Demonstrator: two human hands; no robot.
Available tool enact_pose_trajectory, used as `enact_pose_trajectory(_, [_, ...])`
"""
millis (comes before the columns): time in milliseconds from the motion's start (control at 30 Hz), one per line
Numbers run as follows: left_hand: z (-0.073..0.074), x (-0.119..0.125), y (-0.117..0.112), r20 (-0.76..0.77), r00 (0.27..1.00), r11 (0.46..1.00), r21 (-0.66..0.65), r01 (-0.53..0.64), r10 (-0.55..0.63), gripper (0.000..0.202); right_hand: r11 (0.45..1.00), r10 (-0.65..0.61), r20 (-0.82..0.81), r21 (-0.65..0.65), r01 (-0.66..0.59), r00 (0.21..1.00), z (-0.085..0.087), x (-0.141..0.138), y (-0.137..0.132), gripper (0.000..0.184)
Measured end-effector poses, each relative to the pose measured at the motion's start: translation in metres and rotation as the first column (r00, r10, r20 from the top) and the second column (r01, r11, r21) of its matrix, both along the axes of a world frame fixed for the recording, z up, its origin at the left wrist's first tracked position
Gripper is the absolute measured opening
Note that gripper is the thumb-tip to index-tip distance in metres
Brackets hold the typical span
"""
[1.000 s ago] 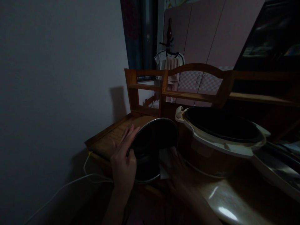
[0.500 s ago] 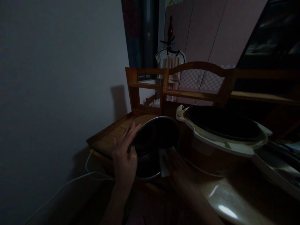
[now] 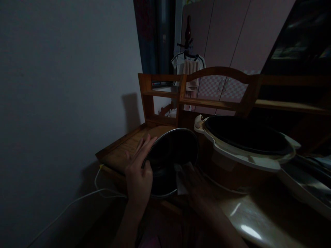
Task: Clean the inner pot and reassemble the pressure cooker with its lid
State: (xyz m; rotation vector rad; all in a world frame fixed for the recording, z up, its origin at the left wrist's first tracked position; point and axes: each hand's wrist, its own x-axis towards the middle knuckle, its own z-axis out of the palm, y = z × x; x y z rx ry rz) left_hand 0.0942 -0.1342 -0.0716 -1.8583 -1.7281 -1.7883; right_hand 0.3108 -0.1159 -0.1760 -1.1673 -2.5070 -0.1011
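Observation:
The room is dim. My left hand (image 3: 139, 172) grips the left rim of a dark metal inner pot (image 3: 170, 155), which is tilted with its opening toward me; the thumb hooks inside and the fingers stretch along the outside. My right hand (image 3: 193, 181) reaches into the pot and presses a pale cloth or tissue (image 3: 181, 177) against its inner wall. Just to the right stands an open rice cooker (image 3: 245, 151) with a cream rim.
A wooden desk (image 3: 121, 151) with a low shelf rack (image 3: 160, 100) runs along the wall. A white cord (image 3: 85, 196) hangs off the desk's left edge. The cooker's open lid (image 3: 305, 186) lies at the right. Clothes hang on a stand behind.
Almost nothing differs. My right hand has shifted the cloth slightly inside the pot, and the view has crept a little to the right.

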Motion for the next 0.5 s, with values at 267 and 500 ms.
enact_pose_trajectory(267, [0.000,0.000,-0.001,-0.005,1.000,1.000,0.007,-0.004,0.004,0.071,0.998,-0.041,0.023,-0.041,0.042,0.999,0.008,-0.002,0.000,0.072])
enact_pose_trajectory(500, [0.000,0.001,-0.001,-0.003,1.000,1.000,-0.012,-0.004,0.004,0.074,0.998,-0.031,0.004,-0.050,0.031,1.000,0.013,-0.003,-0.001,0.077])
